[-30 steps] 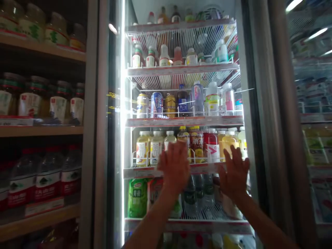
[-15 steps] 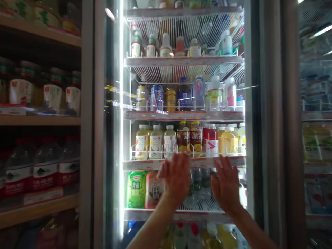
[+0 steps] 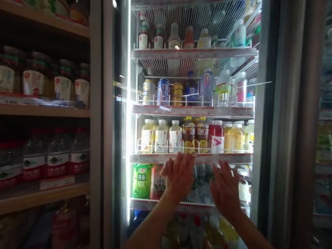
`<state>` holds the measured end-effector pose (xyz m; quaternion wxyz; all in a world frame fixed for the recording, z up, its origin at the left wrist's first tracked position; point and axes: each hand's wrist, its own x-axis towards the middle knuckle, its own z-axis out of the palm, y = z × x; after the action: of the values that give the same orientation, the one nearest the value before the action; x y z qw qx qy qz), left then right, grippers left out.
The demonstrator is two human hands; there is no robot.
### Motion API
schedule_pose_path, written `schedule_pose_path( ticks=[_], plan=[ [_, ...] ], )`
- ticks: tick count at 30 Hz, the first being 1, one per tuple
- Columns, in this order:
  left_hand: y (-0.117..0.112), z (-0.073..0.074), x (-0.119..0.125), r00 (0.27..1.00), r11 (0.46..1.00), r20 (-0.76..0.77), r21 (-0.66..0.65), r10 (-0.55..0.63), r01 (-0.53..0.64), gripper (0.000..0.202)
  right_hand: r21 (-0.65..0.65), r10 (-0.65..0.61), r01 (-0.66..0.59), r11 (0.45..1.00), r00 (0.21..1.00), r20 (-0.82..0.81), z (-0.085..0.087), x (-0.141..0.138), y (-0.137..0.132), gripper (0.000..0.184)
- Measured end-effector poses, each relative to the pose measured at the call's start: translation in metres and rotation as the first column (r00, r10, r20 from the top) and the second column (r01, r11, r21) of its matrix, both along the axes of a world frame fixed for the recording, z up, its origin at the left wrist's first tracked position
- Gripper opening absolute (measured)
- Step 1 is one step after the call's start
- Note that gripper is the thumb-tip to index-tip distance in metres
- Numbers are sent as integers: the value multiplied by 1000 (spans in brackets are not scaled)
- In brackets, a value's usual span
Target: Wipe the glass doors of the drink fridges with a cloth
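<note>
Both my hands are raised flat against the lit drinks fridge with fingers spread. My left hand (image 3: 179,177) lies open over the shelf edge (image 3: 155,158) under a row of pale yellow bottles (image 3: 161,136) and amber tea bottles (image 3: 195,134). My right hand (image 3: 225,188) is open a little lower, in front of clear water bottles (image 3: 201,178). Neither hand holds anything. A green juice carton (image 3: 141,180) stands left of my left hand.
Cans and bottles (image 3: 177,93) fill the shelf above, with more bottles (image 3: 174,36) higher up. The fridge's dark door frame (image 3: 269,121) stands at the right. Wooden shelves (image 3: 44,111) at the left carry jars (image 3: 61,86) and large water bottles (image 3: 55,155).
Both hands slid down from the yellow-bottle row to the shelf edge and the water bottles below. The view shifted slightly, so the fridge sits further right.
</note>
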<state>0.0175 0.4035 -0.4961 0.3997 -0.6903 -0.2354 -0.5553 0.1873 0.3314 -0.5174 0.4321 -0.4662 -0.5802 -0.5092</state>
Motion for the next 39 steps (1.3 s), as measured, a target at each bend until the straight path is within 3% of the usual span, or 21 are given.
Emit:
schedule_pose_path(
  ticks=[2, 4, 7, 9, 10, 12, 13, 15, 17, 19, 22, 24, 26, 27, 29, 31, 33, 34, 35, 37, 39],
  plan=[
    [-6, -3, 14, 986, 998, -165, 61, -10, 20, 50, -19, 6, -6, 1000, 1000, 22, -5, -3, 0, 63],
    [-1, 1, -5, 981, 996, -193, 81, -7, 23, 51, -22, -14, 14, 1000, 1000, -5, -9, 7, -4, 62],
    [18, 13, -57, 992, 999, 120, -4, 49, -49, 58, -13, -62, 61, 998, 994, -94, -11, 30, -13, 60],
    [24, 9, -74, 948, 994, 301, -63, 105, -90, 61, -14, -66, 65, 998, 991, -116, -13, 36, -18, 60],
    [22, 0, -72, 952, 993, 286, -70, 109, -92, 61, -17, -56, 55, 998, 992, -113, -15, 35, -19, 61],
    [10, -29, -49, 998, 999, 24, -17, 50, -49, 56, -20, -17, 15, 1000, 995, -95, -20, 24, -20, 62],
    [2, -47, -34, 985, 1000, -174, 17, 12, -9, 52, -27, 3, -6, 1000, 996, -91, -24, 17, -20, 63],
    [-10, -82, -11, 885, 994, -464, 80, -30, 75, 45, -60, 27, -33, 998, 996, -90, -34, 4, -21, 63],
    [-12, -103, -13, 847, 991, -531, 92, -35, 98, 42, -94, 24, -33, 995, 996, -91, -44, -1, -23, 63],
    [-1, -104, -44, 913, 997, -406, 46, -34, 57, 44, -117, 8, -19, 993, 996, -91, -52, 3, -27, 62],
    [22, -87, -111, 998, 994, 3, -88, 61, -61, 58, -114, -6, -7, 993, 994, -105, -58, 14, -34, 62],
    [29, -82, -137, 949, 975, 265, -186, 169, -121, 65, -114, 17, -31, 993, 993, -119, -61, 15, -34, 63],
    [25, -92, -133, 928, 965, 318, -230, 195, -124, 66, -118, 64, -79, 990, 991, -121, -63, 6, -30, 62],
    [20, -102, -120, 952, 971, 262, -215, 159, -103, 64, -124, 86, -101, 987, 989, -117, -64, 0, -28, 62],
    [8, -123, -86, 999, 989, -5, -138, 50, -50, 57, -131, 111, -123, 984, 989, -94, -67, -13, -22, 62],
    [0, -133, -58, 947, 999, -317, -32, -47, 39, 46, -132, 119, -128, 983, 990, -74, -68, -19, -19, 62],
    [0, -121, -51, 858, 992, -505, 37, -89, 124, 39, -119, 116, -124, 985, 991, -71, -66, -13, -20, 62],
    [3, -106, -55, 861, 989, -500, 49, -95, 138, 40, -112, 111, -119, 987, 991, -79, -63, -7, -23, 62],
    [8, -86, -63, 904, 991, -418, 47, -92, 123, 42, -106, 101, -111, 988, 991, -93, -60, 2, -26, 62],
    [20, -44, -78, 998, 1000, -54, -11, -20, 19, 51, -90, 73, -85, 992, 989, -126, -54, 20, -33, 62],
    [26, -16, -82, 950, 994, 298, -95, 89, -63, 59, -70, 45, -57, 996, 986, -158, -50, 34, -38, 62]
  ],
)
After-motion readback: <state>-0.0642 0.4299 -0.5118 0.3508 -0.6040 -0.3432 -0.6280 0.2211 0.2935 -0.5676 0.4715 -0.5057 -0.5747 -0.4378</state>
